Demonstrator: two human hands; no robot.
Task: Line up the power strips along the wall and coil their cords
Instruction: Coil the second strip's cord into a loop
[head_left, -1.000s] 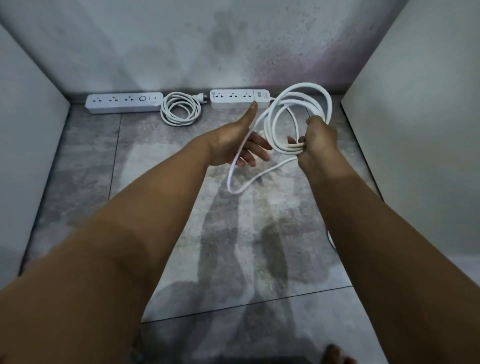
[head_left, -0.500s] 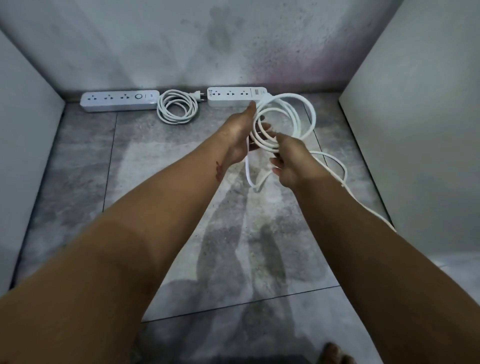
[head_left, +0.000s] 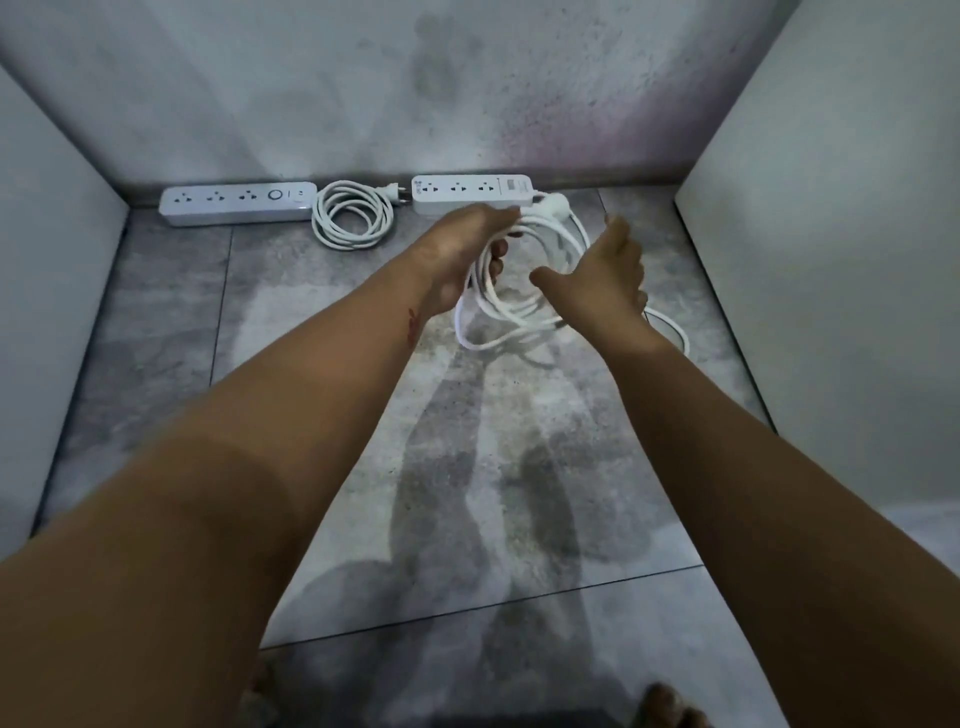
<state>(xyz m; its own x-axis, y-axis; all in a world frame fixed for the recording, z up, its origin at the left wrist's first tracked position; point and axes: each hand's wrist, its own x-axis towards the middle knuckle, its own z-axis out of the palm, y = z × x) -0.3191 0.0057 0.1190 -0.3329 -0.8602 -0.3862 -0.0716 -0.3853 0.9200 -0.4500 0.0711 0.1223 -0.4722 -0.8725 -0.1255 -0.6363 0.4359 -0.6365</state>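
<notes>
Two white power strips lie end to end against the back wall: the left strip (head_left: 238, 203) and the right strip (head_left: 471, 192). Between them rests the left strip's coiled cord (head_left: 352, 223) with its plug toward the right strip. The right strip's cord (head_left: 511, 306) hangs in loose loops just in front of that strip. My left hand (head_left: 460, 254) is closed around the loops at their left side. My right hand (head_left: 605, 275) hovers over the right side of the loops with fingers spread. A stretch of this cord trails on the floor behind my right wrist.
The floor is grey stone tile (head_left: 311, 395) with a seam near my feet. White panels stand on the left (head_left: 47, 291) and on the right (head_left: 841, 270), closing in the floor area. My bare toes (head_left: 670, 706) show at the bottom edge.
The looped cord has passed from my right hand into my left hand. The loops have come down and shrunk toward the floor. My right hand has let go and spread.
</notes>
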